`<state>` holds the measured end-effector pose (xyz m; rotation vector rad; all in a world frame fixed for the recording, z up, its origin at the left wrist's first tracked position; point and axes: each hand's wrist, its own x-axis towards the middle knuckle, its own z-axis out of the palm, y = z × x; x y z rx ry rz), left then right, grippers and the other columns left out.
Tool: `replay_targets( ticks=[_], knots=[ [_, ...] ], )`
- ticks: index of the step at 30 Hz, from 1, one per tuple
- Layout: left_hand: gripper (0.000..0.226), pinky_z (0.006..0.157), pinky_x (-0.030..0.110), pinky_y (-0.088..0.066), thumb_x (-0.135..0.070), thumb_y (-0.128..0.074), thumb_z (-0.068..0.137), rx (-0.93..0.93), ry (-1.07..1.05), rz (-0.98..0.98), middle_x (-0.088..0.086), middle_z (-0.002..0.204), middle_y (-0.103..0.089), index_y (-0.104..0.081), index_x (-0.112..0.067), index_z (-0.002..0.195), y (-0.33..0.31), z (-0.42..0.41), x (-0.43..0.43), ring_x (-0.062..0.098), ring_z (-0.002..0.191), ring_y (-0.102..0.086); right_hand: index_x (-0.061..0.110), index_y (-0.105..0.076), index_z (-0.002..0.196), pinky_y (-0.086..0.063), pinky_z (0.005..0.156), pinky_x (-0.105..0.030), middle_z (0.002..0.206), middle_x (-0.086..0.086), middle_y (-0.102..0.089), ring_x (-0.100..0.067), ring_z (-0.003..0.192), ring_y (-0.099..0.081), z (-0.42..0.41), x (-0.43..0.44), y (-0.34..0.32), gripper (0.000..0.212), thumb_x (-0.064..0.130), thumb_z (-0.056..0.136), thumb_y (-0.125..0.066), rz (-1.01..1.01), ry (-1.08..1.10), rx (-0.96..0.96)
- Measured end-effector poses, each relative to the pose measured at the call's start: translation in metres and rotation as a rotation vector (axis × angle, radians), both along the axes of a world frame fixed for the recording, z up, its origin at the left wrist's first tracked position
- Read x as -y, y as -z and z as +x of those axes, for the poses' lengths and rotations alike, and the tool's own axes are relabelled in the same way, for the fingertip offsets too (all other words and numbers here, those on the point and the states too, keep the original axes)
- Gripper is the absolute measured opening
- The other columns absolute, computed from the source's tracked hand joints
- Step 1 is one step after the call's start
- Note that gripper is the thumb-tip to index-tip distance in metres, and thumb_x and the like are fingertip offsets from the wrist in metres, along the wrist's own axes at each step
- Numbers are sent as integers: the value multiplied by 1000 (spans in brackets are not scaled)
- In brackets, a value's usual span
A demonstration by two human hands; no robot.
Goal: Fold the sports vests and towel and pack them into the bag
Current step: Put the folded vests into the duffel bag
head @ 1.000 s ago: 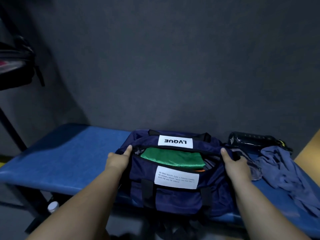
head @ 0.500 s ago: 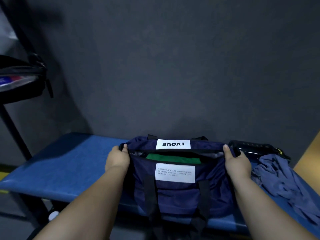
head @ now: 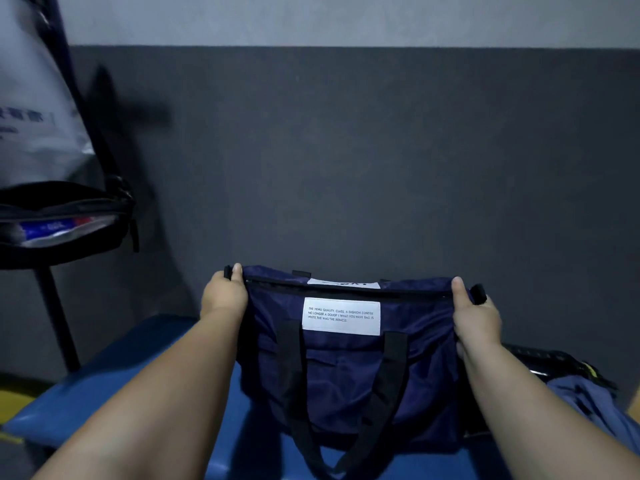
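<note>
A navy blue fabric duffel bag (head: 346, 375) with black webbing straps is held upright by its two ends over the blue padded desk (head: 114, 386). The left hand (head: 223, 294) has its grip closed on the bag's left end, thumb on top beside the zip. The right hand (head: 476, 317) has its grip closed on the right end in the same way. The mouth is drawn taut into a narrow line (nothing inside shows). A white rectangular label (head: 341, 317) faces the camera. Behind the right forearm lie a dark plastic bottle (head: 540, 362) and a crumpled grey-blue cloth (head: 588, 403), both on the desk. A black pouch (head: 62, 220) hangs at far left.
</note>
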<state>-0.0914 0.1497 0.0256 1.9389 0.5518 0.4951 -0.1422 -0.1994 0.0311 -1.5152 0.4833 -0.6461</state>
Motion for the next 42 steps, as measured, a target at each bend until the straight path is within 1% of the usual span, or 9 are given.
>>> replay_targets(
  ticks=[4, 11, 14, 25, 30, 34, 37, 39, 42],
  knots=[
    [51, 85, 38, -36, -47, -34, 102, 28, -63, 10, 21, 124, -56, -52, -4, 122, -20, 12, -31, 38, 114, -53, 12, -47, 139, -41, 93, -34, 131, -9, -55, -30, 119, -52, 19, -33, -13, 61, 51, 93, -56, 66, -57, 53],
    [56, 98, 45, -38, -48, -34, 102, 24, -187, 31, 22, 136, -50, -45, -6, 137, -28, 31, -94, 41, 122, -48, 18, -45, 143, -44, 97, -35, 133, -5, -55, -24, 115, -54, 61, -97, -9, 66, 55, 90, -58, 149, -147, 77],
    [59, 102, 46, -37, -49, -35, 101, -28, -203, 29, 21, 139, -48, -41, -7, 142, -14, 39, -113, 41, 125, -46, 17, -44, 143, -43, 105, -41, 136, -6, -54, -27, 121, -52, 73, -116, 8, 67, 55, 90, -58, 165, -170, 47],
    [58, 97, 45, -43, -52, -40, 99, -147, -158, 19, 19, 131, -54, -45, -9, 137, 48, 57, -129, 39, 116, -52, 9, -43, 143, -40, 105, -41, 140, -11, -51, -32, 125, -50, 92, -121, 71, 69, 53, 92, -55, 87, -148, -145],
    [58, 87, 42, -41, -52, -43, 97, -250, -145, 105, 20, 129, -54, -45, -7, 133, 65, 65, -132, 39, 114, -52, 6, -42, 143, -41, 104, -41, 141, -14, -50, -34, 125, -49, 93, -117, 89, 71, 55, 93, -52, 20, -131, -249],
    [64, 101, 49, -36, -55, -48, 94, -398, -236, 249, 19, 138, -44, -38, -8, 136, 70, 63, -124, 39, 126, -41, 6, -39, 144, -42, 99, -39, 141, -15, -50, -35, 124, -50, 90, -114, 98, 72, 55, 93, -51, -42, -124, -335],
    [56, 102, 49, -30, -48, -48, 96, -368, -274, 439, 18, 140, -40, -38, -8, 134, 69, 62, -114, 36, 128, -34, 6, -39, 143, -44, 87, -38, 136, -17, -53, -36, 119, -53, 87, -112, 100, 71, 54, 93, -52, -100, -103, -372],
    [50, 102, 48, -28, -42, -49, 96, -312, -270, 562, 17, 139, -39, -39, -9, 133, 68, 62, -108, 35, 127, -32, 6, -40, 138, -43, 75, -35, 129, -18, -56, -35, 106, -56, 84, -111, 100, 67, 52, 92, -55, -119, -90, -379],
    [46, 103, 48, -25, -40, -51, 94, -242, -241, 663, 15, 138, -39, -43, -11, 129, 60, 61, -94, 33, 127, -30, 8, -41, 130, -42, 70, -34, 122, -16, -56, -30, 89, -53, 78, -110, 99, 62, 52, 89, -61, -150, -60, -376]
  ],
)
